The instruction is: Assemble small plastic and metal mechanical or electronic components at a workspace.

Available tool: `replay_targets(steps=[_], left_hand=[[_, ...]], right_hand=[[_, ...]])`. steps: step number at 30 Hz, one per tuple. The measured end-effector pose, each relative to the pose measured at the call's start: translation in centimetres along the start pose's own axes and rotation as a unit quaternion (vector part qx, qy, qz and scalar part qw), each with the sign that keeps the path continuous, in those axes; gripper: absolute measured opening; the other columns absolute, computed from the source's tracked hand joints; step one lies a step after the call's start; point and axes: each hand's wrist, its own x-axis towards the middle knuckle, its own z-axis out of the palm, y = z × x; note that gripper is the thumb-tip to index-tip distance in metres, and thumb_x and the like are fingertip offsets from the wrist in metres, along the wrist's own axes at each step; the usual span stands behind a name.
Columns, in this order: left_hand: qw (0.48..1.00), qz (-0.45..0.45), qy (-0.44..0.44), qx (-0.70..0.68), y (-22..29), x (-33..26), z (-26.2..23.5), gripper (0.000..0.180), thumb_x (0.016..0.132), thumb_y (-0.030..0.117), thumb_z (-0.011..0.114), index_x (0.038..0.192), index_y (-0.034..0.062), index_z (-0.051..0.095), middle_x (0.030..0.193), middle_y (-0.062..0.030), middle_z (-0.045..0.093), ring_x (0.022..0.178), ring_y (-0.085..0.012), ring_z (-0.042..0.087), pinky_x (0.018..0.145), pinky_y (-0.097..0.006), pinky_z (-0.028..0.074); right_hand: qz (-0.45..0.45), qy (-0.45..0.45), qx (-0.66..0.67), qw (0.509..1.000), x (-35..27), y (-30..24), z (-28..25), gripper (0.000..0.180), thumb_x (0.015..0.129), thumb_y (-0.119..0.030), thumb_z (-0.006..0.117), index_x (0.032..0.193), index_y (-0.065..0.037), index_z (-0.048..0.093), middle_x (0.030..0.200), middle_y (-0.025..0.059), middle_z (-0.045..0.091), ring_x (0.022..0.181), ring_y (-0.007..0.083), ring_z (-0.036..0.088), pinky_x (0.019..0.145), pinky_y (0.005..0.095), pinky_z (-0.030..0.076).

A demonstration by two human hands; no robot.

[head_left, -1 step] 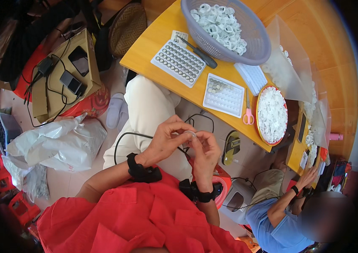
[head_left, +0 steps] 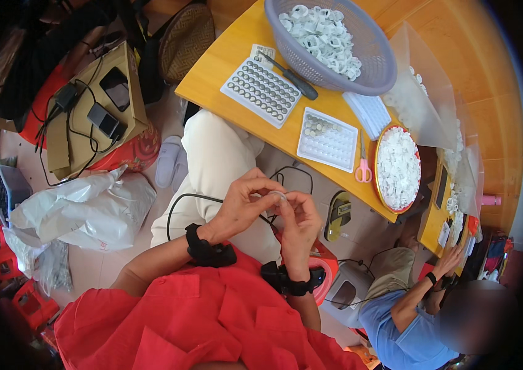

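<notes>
Over my lap, my left hand (head_left: 242, 205) and my right hand (head_left: 300, 228) meet fingertip to fingertip. Both pinch a small white curved piece (head_left: 279, 194), mostly covered by the fingers. On the yellow table (head_left: 212, 80) beyond, a grey-purple basket (head_left: 378, 61) holds many white ring-shaped plastic pieces (head_left: 323, 40). Two white trays carry round silver button cells: a fuller tray (head_left: 258, 92) and a partly filled tray (head_left: 329, 151). A dark-handled screwdriver (head_left: 298, 83) lies between the fuller tray and the basket. Pink-handled scissors (head_left: 363, 169) lie beside a red-rimmed bowl (head_left: 419, 163) of small white parts.
A stack of white trays (head_left: 366, 114) sits below the basket. At left are a cardboard box (head_left: 61, 139) with phones and cables, and white plastic bags (head_left: 98, 209). A co-worker in a blue shirt (head_left: 409, 333) works at the lower right. A black cable (head_left: 178, 200) crosses my lap.
</notes>
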Motion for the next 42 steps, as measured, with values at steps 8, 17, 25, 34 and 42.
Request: replay_targets(steps=[8, 17, 25, 34, 42], left_hand=[[1.0, -0.011, 0.009, 0.001, -0.5, 0.4, -0.3, 0.011, 0.081, -0.004, 0.057, 0.091, -0.0026, 0.062, 0.088, -0.0053, 0.047, 0.076, -0.0134, 0.058, 0.068, -0.024, 0.053], [0.997, -0.056, -0.024, -0.04, -0.2, 0.8, -1.0, 0.013, 0.083, 0.0, 0.058, 0.095, -0.0025, 0.062, 0.087, -0.0036, 0.047, 0.076, -0.0132, 0.059, 0.069, -0.024, 0.051], [0.996, -0.064, -0.028, -0.059, -0.1, 0.5, -0.8, 0.015, 0.084, 0.0, 0.057, 0.097, -0.0021, 0.063, 0.089, -0.0038, 0.048, 0.076, -0.0133, 0.058, 0.07, -0.025, 0.051], [1.0, -0.016, -0.014, -0.005, 0.1, 0.2, -0.3, 0.016, 0.082, -0.004, 0.056, 0.096, -0.0011, 0.063, 0.09, -0.0044, 0.048, 0.077, -0.0125, 0.056, 0.069, -0.024, 0.05], [1.0, -0.01, -0.009, 0.012, 0.1, 0.1, -0.5, 0.015, 0.08, -0.005, 0.056, 0.093, -0.0008, 0.063, 0.089, -0.0043, 0.047, 0.079, -0.0118, 0.055, 0.069, -0.023, 0.051]], right_hand=[[-0.106, 0.013, -0.164, 0.981, 0.1, 1.4, 0.8, 0.004, 0.087, 0.002, 0.05, 0.091, 0.002, 0.049, 0.083, 0.0073, 0.048, 0.074, 0.0132, 0.057, 0.065, 0.024, 0.049], [-0.023, 0.01, -0.003, 1.0, 0.3, 1.2, 0.7, 0.005, 0.089, -0.003, 0.05, 0.092, 0.0, 0.049, 0.081, 0.0045, 0.052, 0.071, 0.0103, 0.055, 0.066, 0.0223, 0.046], [0.021, 0.007, 0.066, 0.998, 0.6, 0.8, 0.5, 0.007, 0.087, -0.003, 0.054, 0.093, 0.0, 0.051, 0.08, 0.0044, 0.056, 0.072, 0.0097, 0.056, 0.067, 0.0223, 0.047], [-0.032, 0.014, -0.048, 0.998, 0.1, 0.9, 0.6, 0.01, 0.084, 0.005, 0.052, 0.092, 0.001, 0.048, 0.081, 0.0031, 0.051, 0.075, 0.0081, 0.054, 0.067, 0.0215, 0.048], [-0.034, 0.011, -0.076, 0.996, 0.0, 1.2, 0.6, 0.012, 0.082, 0.008, 0.052, 0.092, 0.001, 0.048, 0.084, 0.0033, 0.049, 0.076, 0.0085, 0.054, 0.067, 0.0213, 0.048]])
